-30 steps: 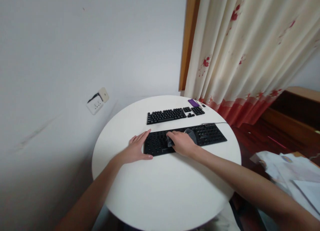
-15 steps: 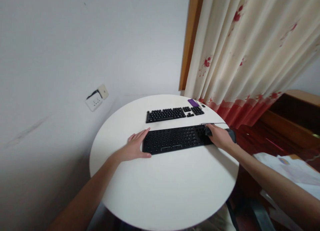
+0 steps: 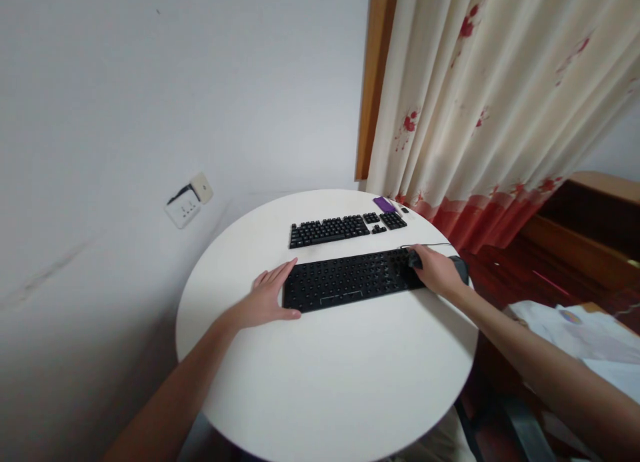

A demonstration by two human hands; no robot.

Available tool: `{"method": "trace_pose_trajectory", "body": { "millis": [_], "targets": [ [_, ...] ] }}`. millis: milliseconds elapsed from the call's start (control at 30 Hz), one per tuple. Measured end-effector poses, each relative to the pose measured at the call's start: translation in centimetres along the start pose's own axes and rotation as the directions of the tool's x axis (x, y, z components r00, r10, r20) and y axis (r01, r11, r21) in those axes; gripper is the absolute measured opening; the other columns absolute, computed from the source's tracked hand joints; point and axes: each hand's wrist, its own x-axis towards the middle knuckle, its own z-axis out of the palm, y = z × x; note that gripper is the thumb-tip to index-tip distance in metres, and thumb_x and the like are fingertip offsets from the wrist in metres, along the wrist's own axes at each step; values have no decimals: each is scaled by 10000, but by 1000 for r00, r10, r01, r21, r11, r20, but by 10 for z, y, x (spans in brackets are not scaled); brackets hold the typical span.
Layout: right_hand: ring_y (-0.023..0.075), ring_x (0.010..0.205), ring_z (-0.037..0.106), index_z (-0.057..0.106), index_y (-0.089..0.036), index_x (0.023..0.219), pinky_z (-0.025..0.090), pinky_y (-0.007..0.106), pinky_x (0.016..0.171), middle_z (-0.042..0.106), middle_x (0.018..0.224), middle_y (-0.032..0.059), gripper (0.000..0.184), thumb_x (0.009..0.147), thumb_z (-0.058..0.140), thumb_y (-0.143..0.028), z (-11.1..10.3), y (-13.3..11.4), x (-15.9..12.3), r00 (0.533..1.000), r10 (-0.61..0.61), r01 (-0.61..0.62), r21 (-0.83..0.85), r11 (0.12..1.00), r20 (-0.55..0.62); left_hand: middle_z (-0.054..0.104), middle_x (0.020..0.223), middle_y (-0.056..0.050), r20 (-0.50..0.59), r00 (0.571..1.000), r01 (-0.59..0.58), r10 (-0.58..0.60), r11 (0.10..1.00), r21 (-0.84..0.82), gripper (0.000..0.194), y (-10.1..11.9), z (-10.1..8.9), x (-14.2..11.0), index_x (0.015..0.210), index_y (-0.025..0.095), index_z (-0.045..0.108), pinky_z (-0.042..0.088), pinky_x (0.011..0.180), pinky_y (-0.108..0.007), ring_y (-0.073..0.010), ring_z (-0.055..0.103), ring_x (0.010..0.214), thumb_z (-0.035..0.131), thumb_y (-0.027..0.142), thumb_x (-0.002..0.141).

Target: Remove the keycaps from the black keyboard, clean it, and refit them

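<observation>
A black keyboard [image 3: 345,279] with its keycaps off lies across the white round table. My left hand [image 3: 265,299] braces its left end, thumb at the near corner and fingers at the far corner. Over the keyboard's right part, my right hand [image 3: 437,270] is closed around a small dark object [image 3: 415,259], which touches or nearly touches the keyboard; its kind is hidden by the fingers. Behind the keyboard, the removed black keycaps [image 3: 330,231] sit laid out in keyboard order, with the number pad group [image 3: 393,221] at the right.
At the table's far right lie a purple item [image 3: 384,205] and a small black piece [image 3: 405,210]. A black rounded object [image 3: 460,269] sits beyond my right wrist, near a thin cable [image 3: 435,244]. A wall socket [image 3: 183,209] is at left, a curtain [image 3: 450,115] behind.
The view has shifted slightly. Both hands stay at the keyboard in nearly the same places, and the right hand keeps its hold on the dark object.
</observation>
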Motion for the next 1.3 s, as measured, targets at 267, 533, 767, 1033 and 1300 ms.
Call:
{"method": "trace_pose_trajectory", "body": {
  "millis": [267,533,767,1033,1300],
  "targets": [
    [251,881,655,579,-216,1162,388,296,657,699,1071,94,287,886,514,-261,-12,44,-3,968,222,-231,-69,970,-117,222,1612,-159,-6,1000,-15,15,1000,-4,1176,-3,2,0,1572,251,19,125,1193,-562,-368,228,1473,719,620,702],
    [253,1023,633,563,-208,1241,436,304,812,673,1189,97,465,787,557,-110,3,8,-8,998,-53,52,-18,998,-38,225,1610,-164,7,1000,7,-7,1000,8,1162,2,-1,0,1570,236,33,128,1193,-559,-374,228,1472,723,582,702],
    [267,954,651,567,-198,1223,428,315,713,678,1167,118,364,861,522,-205,-4,40,-3,987,152,-157,-87,984,-52,209,1615,-160,29,999,21,-22,1000,6,1180,5,-3,0,1570,243,18,107,1200,-549,-356,205,1483,726,599,694],
    [258,967,642,560,-231,1206,425,309,758,688,1139,83,377,833,546,-173,-26,-27,4,995,15,-16,-4,1000,-100,216,1616,-149,13,1000,-3,3,1000,-14,1189,5,-3,-1,1571,265,-3,110,1194,-561,-370,215,1477,723,613,696],
    [241,993,614,547,-201,1166,442,314,826,668,1053,81,354,818,575,-148,-11,-167,-6,877,-467,450,148,880,108,242,1602,-178,-1,1000,19,-19,1000,19,1176,4,-1,1,1572,236,20,161,1179,-569,-377,247,1464,748,534,699]
  ]
}}
